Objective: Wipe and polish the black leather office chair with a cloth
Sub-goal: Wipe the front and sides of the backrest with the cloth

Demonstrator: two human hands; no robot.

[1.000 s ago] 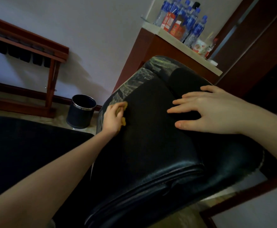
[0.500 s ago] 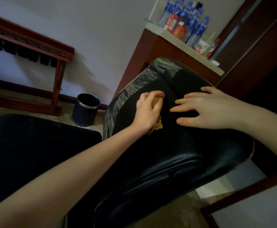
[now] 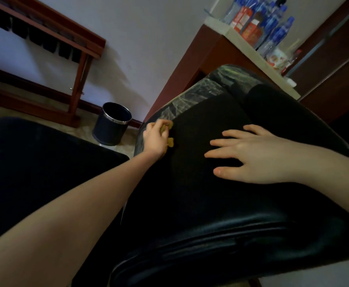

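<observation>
The black leather office chair [image 3: 200,199] fills the middle of the view, its back panel tilted toward me, with a worn, cracked strip along its far left edge. My left hand [image 3: 156,138] grips a small yellow cloth [image 3: 170,142] and presses it on the leather near that left edge. My right hand [image 3: 252,155] lies flat on the chair's middle with fingers spread and straight.
A black round waste bin [image 3: 111,124] with a metal rim stands on the floor by the wall. A wooden rack [image 3: 76,65] is at the left. A cabinet top [image 3: 252,52] at the upper right carries several water bottles [image 3: 273,25]. Another black seat [image 3: 34,168] lies at the left.
My left hand with the cloth slid back left from the chair's middle to the left edge. My right hand has stayed flat in about the same place.
</observation>
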